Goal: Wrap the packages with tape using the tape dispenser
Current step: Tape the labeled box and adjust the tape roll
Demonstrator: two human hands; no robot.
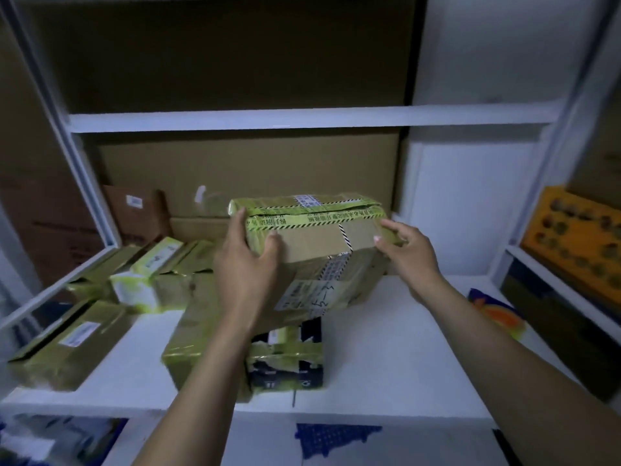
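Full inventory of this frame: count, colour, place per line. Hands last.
held package: 1, brown card with yellow-green tape, centre, above the pile
taped packages: several (blur hides the exact count), yellow-green, shelf left and centre
black box: 1, black with yellow-green tape, shelf front, centre
plain cartons: at least 2, brown, back of the shelf
shelf: 1, white, under the pile
orange box: 1, orange, side rack at right
left hand: 1, grips the held package's left end
right hand: 1, grips its right end
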